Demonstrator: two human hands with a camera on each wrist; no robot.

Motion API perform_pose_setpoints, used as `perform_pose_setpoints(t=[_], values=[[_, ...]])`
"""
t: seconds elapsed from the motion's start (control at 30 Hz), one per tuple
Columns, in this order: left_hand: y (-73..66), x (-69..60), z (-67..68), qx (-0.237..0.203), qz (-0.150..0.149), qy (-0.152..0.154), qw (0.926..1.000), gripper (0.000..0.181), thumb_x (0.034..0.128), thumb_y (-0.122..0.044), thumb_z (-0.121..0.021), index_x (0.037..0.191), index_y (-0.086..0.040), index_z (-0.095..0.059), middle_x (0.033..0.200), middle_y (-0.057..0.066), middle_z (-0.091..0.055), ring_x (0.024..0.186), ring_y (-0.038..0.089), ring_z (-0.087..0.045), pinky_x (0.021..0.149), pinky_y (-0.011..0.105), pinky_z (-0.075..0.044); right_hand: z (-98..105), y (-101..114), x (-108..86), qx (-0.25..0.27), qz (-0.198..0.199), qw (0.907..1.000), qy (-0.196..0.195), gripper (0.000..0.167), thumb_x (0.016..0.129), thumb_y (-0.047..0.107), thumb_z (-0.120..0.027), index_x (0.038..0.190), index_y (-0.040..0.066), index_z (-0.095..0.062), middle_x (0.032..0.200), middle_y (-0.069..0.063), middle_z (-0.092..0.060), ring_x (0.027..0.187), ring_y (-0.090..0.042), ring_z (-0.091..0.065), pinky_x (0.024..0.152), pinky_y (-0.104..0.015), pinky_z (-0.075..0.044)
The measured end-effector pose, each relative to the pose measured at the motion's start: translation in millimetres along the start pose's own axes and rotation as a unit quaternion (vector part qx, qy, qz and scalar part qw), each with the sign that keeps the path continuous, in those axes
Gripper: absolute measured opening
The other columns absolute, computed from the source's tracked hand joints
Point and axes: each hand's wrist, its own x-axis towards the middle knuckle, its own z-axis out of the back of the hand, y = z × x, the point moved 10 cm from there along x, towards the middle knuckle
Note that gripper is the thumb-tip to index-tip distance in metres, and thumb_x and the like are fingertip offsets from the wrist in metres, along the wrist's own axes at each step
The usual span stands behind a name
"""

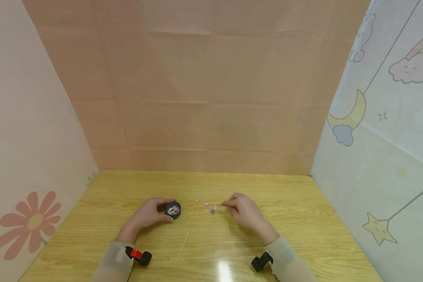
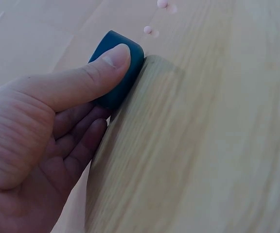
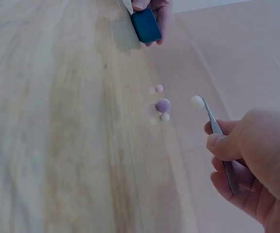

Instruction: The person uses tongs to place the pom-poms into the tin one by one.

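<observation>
My left hand [image 1: 147,214] grips a small dark round container [image 1: 172,210] between thumb and fingers on the table; small coloured balls lie inside it. In the left wrist view the thumb presses the container's teal side [image 2: 125,87]. My right hand [image 1: 247,213] pinches metal tweezers [image 3: 215,125], whose tips hold a whitish ball [image 3: 197,102] above the table. Below and beside it lie a purple ball [image 3: 163,105], a small white ball [image 3: 165,117] and a small pink ball [image 3: 159,88]. Another pink ball [image 1: 197,201] is nearer the container.
The wooden table [image 1: 204,250] meets a pinkish-brown backdrop [image 1: 211,98] at its far edge. A light sheet with a flower [image 1: 35,221] hangs at the left, and one with a moon and stars [image 1: 380,228] at the right. Each sleeve carries a black strapped device.
</observation>
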Motion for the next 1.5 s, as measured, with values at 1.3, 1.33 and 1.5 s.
perform_pose_setpoints(t=[1.3, 1.33, 1.5], values=[[14.4, 8.7, 2.6, -0.003, 0.004, 0.003, 1.0000, 0.067, 0.0837, -0.027, -0.095, 0.144, -0.012, -0.070, 0.135, 0.009, -0.071, 0.114, 0.021, -0.068, 0.097, 0.041, -0.057, -77.9, 98.5, 85.3, 0.009, 0.018, 0.9995, 0.023, 0.026, 0.099, 0.008, -0.074, 0.119, 0.021, -0.085, 0.098, 0.006, -0.070, 0.086, -0.009, -0.065, 0.075, -0.026, -0.055], [14.6, 9.3, 3.0, -0.003, 0.004, 0.002, 1.0000, 0.068, 0.0837, -0.027, -0.095, 0.144, -0.012, -0.070, 0.136, 0.009, -0.071, 0.115, 0.021, -0.068, 0.097, 0.040, -0.056, -78.8, 98.8, 86.2, 0.007, 0.017, 0.9995, 0.024, 0.026, 0.099, 0.008, -0.075, 0.119, 0.020, -0.085, 0.098, 0.006, -0.070, 0.086, -0.009, -0.064, 0.075, -0.026, -0.055], [11.2, 11.2, 6.8, -0.001, -0.002, -0.001, 1.0000, 0.068, 0.0832, -0.026, -0.096, 0.144, -0.012, -0.070, 0.138, 0.009, -0.070, 0.116, 0.023, -0.067, 0.098, 0.041, -0.055, -79.7, 100.0, 88.9, 0.005, 0.011, 0.9995, 0.028, 0.028, 0.097, 0.006, -0.075, 0.120, 0.018, -0.085, 0.098, 0.004, -0.071, 0.085, -0.009, -0.064, 0.073, -0.027, -0.055]])
